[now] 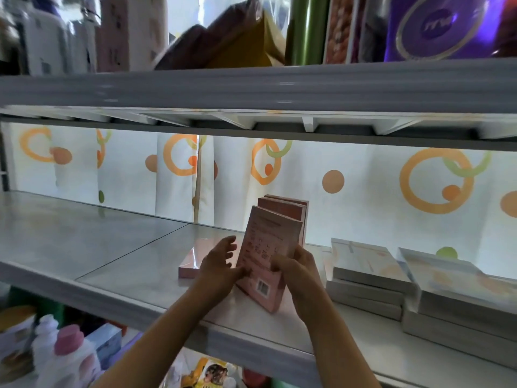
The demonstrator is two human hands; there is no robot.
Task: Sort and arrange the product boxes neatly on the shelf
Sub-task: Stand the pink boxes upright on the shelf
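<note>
A row of pink product boxes stands upright on the grey shelf. The front pink box leans a little and shows printed text and a barcode. My right hand grips its right edge, thumb on the front face. On its left side my left hand touches the lower left edge with fingers spread. Two more upright pink boxes stand right behind it. Another pink box lies flat just left of my left hand, partly hidden by it.
Two stacks of flat grey-white boxes lie on the shelf to the right. A curtain with orange circles hangs behind. The shelf above holds bags and bottles; bottles stand on the shelf below.
</note>
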